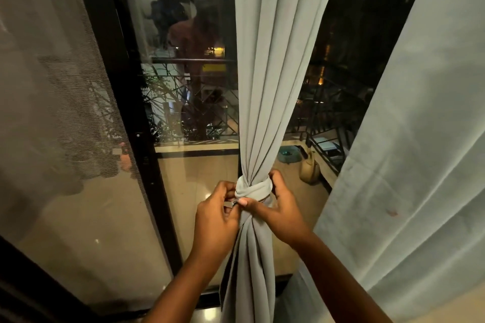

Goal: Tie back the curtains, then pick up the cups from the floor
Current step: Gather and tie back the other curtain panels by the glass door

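Far left, mesh screen (52,102) beside the dark door frame (123,102) and glass pane (183,165). Centre, left hand (216,220), fingers curled, pinching the tie-back's end (231,203). Gathered grey curtain (273,86) cinched by the tie-back band (253,189). Right hand (277,207) wrapped around the band, thumb pressed in front. Far right, second curtain (420,165) hanging loose.
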